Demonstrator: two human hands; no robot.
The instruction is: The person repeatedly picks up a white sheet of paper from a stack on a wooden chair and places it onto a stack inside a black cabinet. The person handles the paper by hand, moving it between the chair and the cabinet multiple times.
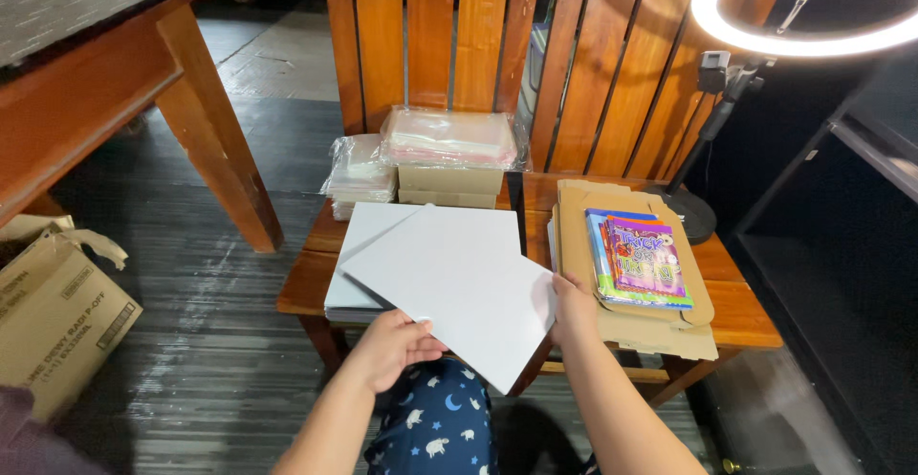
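I hold a white sheet of card (459, 284) tilted above a stack of white sheets (359, 265) on a wooden chair seat (736, 308). My left hand (394, 341) grips its near edge. My right hand (574, 308) grips its right edge. To the right, a stack of colourful booklets (643, 260) lies on flat brown cardboard (660, 327).
Packs of clear plastic sleeves (449, 137) and a smaller pack (359, 174) sit at the chair's back on brown boxes. A ring light (794, 6) on a stand rises at right. A wooden table (105, 83) and a cardboard box (53, 308) stand left.
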